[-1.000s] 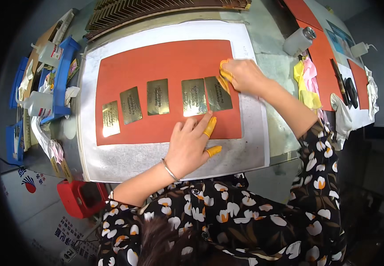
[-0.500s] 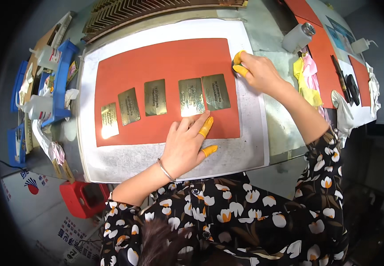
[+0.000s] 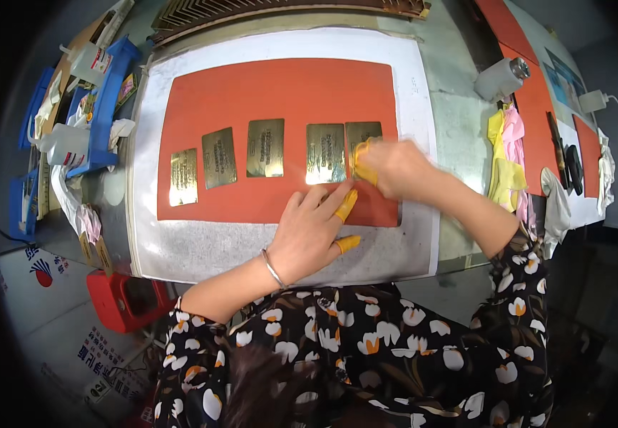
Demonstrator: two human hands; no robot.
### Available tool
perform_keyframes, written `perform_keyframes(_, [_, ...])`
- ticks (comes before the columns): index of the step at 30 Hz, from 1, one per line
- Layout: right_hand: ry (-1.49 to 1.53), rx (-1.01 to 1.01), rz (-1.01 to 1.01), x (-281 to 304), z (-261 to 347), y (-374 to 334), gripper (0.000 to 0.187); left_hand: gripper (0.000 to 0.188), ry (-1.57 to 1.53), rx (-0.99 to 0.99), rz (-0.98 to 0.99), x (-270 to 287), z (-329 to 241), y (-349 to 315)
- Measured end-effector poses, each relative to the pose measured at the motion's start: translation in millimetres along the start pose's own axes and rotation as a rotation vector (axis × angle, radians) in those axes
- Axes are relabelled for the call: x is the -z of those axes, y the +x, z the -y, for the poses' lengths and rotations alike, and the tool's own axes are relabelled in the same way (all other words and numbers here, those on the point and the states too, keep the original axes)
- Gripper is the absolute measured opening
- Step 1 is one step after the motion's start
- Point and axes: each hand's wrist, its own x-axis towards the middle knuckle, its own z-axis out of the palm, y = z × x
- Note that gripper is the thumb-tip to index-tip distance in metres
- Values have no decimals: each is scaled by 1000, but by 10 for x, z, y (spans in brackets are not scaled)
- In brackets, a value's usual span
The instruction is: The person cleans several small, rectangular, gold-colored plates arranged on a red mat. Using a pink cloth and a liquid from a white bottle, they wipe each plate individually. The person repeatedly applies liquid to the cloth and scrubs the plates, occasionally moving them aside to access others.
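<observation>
Several brassy metal plates (image 3: 265, 148) with dark print lie in a row on an orange-red sheet (image 3: 287, 85). My left hand (image 3: 310, 227) rests flat at the sheet's lower edge, fingers stretched out, yellow covers on thumb and index finger. Its fingertips are at the bottom of the two right-hand plates. Over the rightmost plate (image 3: 364, 131), my right hand (image 3: 398, 169) is blurred by motion, its yellow-covered fingers closed together in a pinch. Whatever they pinch is hidden now, and the hand covers much of that plate.
White board (image 3: 412, 85) lies under the sheet. A slatted rack (image 3: 287, 16) stands at the back. To the left are a blue holder (image 3: 102, 107) and squeeze bottles (image 3: 66, 145); to the right, a metal-topped bottle (image 3: 501, 78), yellow and pink cloths (image 3: 506, 167) and black scissors (image 3: 573, 167).
My right hand has moved left and down, from the sheet's right edge, where it pinched a small dark thing, onto the rightmost plate. My left hand stays by the plates' lower ends.
</observation>
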Motion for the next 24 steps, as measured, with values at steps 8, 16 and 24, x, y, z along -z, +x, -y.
perform_keyframes(8, [65,-246,-55,244,-342,503,8,56,-77,60,-148,199,136,-250])
perform_keyframes(16, [-17,-196,14,-77,-166,808,8,56,-19,78,-89,168,232,-337])
perform_keyframes(24, [165,120,25,-199,545,735,10,60,43,234,-227,310,532,-730])
